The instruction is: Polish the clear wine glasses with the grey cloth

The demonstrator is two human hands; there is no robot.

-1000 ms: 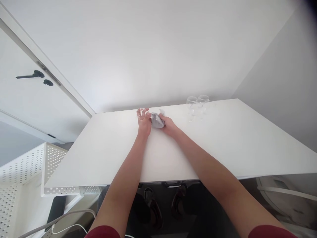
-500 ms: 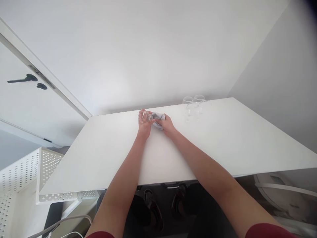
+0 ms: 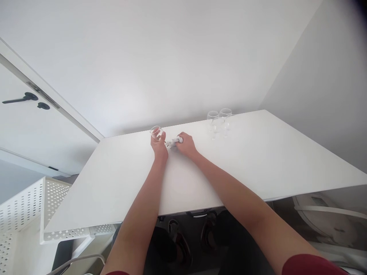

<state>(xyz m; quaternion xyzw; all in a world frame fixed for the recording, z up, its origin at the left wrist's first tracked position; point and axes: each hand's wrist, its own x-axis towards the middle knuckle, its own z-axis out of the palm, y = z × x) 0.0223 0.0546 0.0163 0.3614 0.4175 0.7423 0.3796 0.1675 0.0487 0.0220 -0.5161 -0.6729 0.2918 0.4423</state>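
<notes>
My left hand (image 3: 159,147) is wrapped around the bowl of a clear stemmed glass (image 3: 156,131), its rim tilted up and to the left. From the bowl the glass's stem points right, toward my other hand. My right hand (image 3: 187,144) pinches a light grey cloth (image 3: 176,140) bunched around the stem and foot end. The cloth hides most of the foot. Both hands are just above the white table (image 3: 189,183), close together near its far edge.
Several clear stemmed glasses (image 3: 219,120) stand grouped at the table's far edge, right of my hands. A white wall rises behind. White perforated panels (image 3: 54,198) flank the left edge, and a door with a black handle (image 3: 24,98) is farther left.
My left hand has shifted left with the glass, turning its rim upward. The cloth has gone from spread between both hands to bunched in my right hand around the stem.
</notes>
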